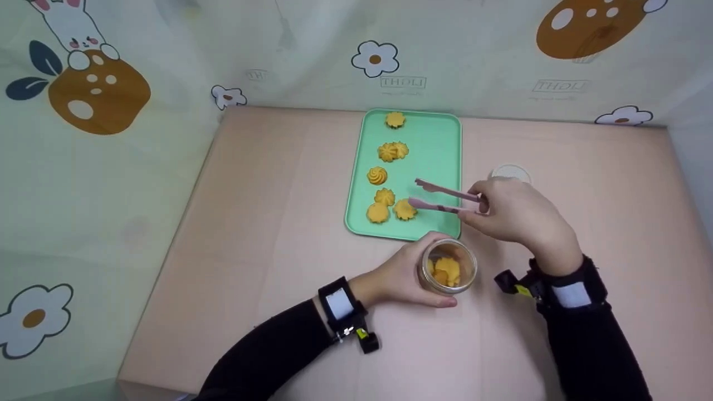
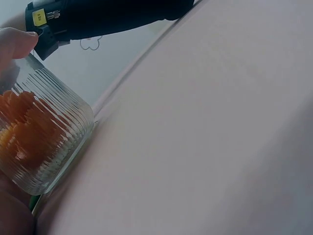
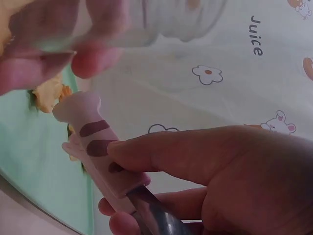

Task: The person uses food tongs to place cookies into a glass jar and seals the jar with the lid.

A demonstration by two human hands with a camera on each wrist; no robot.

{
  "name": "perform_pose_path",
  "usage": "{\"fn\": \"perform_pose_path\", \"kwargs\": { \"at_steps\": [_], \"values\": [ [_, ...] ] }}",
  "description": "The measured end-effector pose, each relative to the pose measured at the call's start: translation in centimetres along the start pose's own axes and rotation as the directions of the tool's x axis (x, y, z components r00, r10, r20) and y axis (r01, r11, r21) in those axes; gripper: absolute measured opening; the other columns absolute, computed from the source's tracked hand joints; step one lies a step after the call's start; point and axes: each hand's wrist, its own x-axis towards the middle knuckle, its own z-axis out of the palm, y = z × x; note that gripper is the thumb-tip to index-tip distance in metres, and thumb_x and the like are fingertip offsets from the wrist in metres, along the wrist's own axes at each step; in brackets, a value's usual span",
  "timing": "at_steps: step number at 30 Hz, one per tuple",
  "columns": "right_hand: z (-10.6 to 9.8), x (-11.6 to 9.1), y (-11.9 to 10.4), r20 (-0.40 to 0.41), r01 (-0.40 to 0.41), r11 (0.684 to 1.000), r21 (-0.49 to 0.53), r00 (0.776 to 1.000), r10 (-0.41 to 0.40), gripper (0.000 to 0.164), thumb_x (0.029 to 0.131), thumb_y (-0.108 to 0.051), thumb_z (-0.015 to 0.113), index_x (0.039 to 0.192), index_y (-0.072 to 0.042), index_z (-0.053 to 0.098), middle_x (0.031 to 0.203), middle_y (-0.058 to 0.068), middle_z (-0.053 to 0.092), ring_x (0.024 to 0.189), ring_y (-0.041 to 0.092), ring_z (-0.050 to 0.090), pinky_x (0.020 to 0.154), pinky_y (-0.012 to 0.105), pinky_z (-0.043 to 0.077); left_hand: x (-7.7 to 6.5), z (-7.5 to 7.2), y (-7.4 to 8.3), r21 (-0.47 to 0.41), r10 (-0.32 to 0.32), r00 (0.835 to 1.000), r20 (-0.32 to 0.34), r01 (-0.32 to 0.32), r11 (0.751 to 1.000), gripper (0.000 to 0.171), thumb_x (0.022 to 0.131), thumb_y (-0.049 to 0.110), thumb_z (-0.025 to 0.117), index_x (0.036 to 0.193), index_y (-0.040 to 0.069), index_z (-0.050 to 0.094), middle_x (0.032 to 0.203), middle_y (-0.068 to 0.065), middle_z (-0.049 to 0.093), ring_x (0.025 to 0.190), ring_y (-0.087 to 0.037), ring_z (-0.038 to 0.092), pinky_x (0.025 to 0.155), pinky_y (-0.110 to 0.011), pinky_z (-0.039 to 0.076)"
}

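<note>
My left hand grips a ribbed glass jar from its left side, thumb and fingers curved round it. Several yellow cookies lie inside; the left wrist view shows them through the jar's wall. In my right hand is a pair of pink tongs, thumb on one arm in the right wrist view. The tongs' tips are spread, with nothing between them, over the right part of a green tray. Swirled and flower-shaped cookies lie along the tray's left and middle.
A white round lid lies on the table beyond my right hand, partly hidden by it. The pink-beige table meets a patterned curtain at the back and left. The jar stands close to the tray's near edge.
</note>
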Motion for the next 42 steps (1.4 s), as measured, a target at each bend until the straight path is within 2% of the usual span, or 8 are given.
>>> {"fn": "perform_pose_path", "kwargs": {
  "at_steps": [6, 10, 18, 23, 28, 33, 37, 42],
  "values": [
    [1.4, 0.6, -0.3, 0.031, 0.086, 0.996, 0.025, 0.996, -0.087, 0.029, 0.097, -0.024, 0.08, 0.107, 0.003, 0.075, 0.074, 0.002, 0.057, 0.062, 0.017, 0.051, 0.056, 0.033, 0.041, 0.0, -0.1, -0.4, 0.017, 0.027, 1.0, -0.005, -0.027, 0.999, 0.093, 0.077, 0.017, 0.101, 0.152, 0.014, 0.045, 0.145, -0.002, 0.064, 0.134, -0.012, 0.059, 0.121, -0.034, 0.045],
    [1.7, 0.7, -0.2, 0.069, 0.109, 0.993, 0.048, 0.991, -0.112, 0.029, 0.096, -0.024, 0.081, 0.11, 0.002, 0.077, 0.072, 0.0, 0.053, 0.061, 0.015, 0.048, 0.055, 0.032, 0.039, 0.0, -0.1, -0.3, 0.026, 0.031, 0.999, -0.01, -0.03, 0.999, 0.094, 0.077, 0.018, 0.102, 0.152, 0.015, 0.045, 0.145, 0.0, 0.064, 0.134, -0.012, 0.06, 0.122, -0.035, 0.045],
    [1.3, 0.6, -0.1, 0.104, 0.149, 0.989, 0.006, 0.983, -0.149, 0.014, 0.097, -0.02, 0.083, 0.099, -0.007, 0.077, 0.075, -0.002, 0.062, 0.066, 0.015, 0.053, 0.06, 0.034, 0.044, 0.0, -0.1, -0.3, 0.051, 0.021, 1.0, -0.014, -0.02, 0.999, 0.095, 0.078, 0.02, 0.101, 0.153, 0.014, 0.044, 0.146, 0.0, 0.063, 0.135, -0.011, 0.058, 0.122, -0.033, 0.044],
    [0.7, 0.4, 0.0, 0.107, 0.136, 0.991, 0.001, 0.985, -0.136, 0.012, 0.099, -0.019, 0.081, 0.098, -0.008, 0.077, 0.08, -0.001, 0.067, 0.068, 0.016, 0.055, 0.062, 0.035, 0.045, -0.1, -0.1, -0.2, 0.065, 0.007, 1.0, -0.013, -0.007, 0.998, 0.093, 0.079, 0.019, 0.101, 0.152, 0.012, 0.045, 0.145, 0.001, 0.064, 0.133, -0.01, 0.06, 0.12, -0.033, 0.047],
    [-0.3, -0.2, 0.3, 0.082, 0.137, 0.991, 0.0, 0.987, -0.136, 0.013, 0.102, -0.021, 0.08, 0.103, -0.008, 0.079, 0.086, 0.0, 0.072, 0.072, 0.017, 0.058, 0.064, 0.037, 0.049, -0.1, 0.0, -0.2, 0.031, 0.005, 1.0, -0.012, -0.005, 1.0, 0.093, 0.078, 0.018, 0.101, 0.152, 0.014, 0.045, 0.143, 0.001, 0.065, 0.132, -0.011, 0.061, 0.119, -0.034, 0.047],
    [-1.4, -1.1, 0.9, 0.056, 0.202, 0.979, 0.018, 0.978, -0.203, 0.015, 0.105, -0.024, 0.076, 0.108, -0.009, 0.079, 0.09, -0.002, 0.07, 0.077, 0.016, 0.058, 0.068, 0.036, 0.05, -0.1, 0.0, -0.1, 0.035, 0.002, 1.0, -0.012, -0.001, 0.999, 0.094, 0.077, 0.019, 0.102, 0.152, 0.014, 0.046, 0.143, 0.0, 0.066, 0.131, -0.011, 0.061, 0.119, -0.033, 0.047],
    [-2.9, -2.5, 1.4, -0.001, 0.279, 0.96, 0.019, 0.96, -0.279, 0.015, 0.106, -0.027, 0.075, 0.109, -0.012, 0.077, 0.086, -0.007, 0.062, 0.076, 0.012, 0.054, 0.067, 0.032, 0.047, -0.1, 0.0, 0.0, 0.017, 0.001, 1.0, -0.012, -0.001, 1.0, 0.095, 0.076, 0.018, 0.103, 0.152, 0.014, 0.046, 0.143, -0.003, 0.065, 0.131, -0.013, 0.06, 0.12, -0.034, 0.046],
    [-4.9, -5.3, 1.6, -0.107, 0.333, 0.942, -0.029, 0.936, -0.334, 0.009, 0.102, -0.023, 0.081, 0.106, -0.019, 0.074, 0.08, -0.014, 0.055, 0.068, 0.005, 0.049, 0.06, 0.025, 0.041, 0.0, 0.0, -0.2, 0.0, 0.003, 1.0, -0.009, -0.003, 1.0, 0.095, 0.076, 0.016, 0.102, 0.152, 0.012, 0.046, 0.143, -0.004, 0.065, 0.132, -0.014, 0.06, 0.12, -0.034, 0.047]
  ]
}}
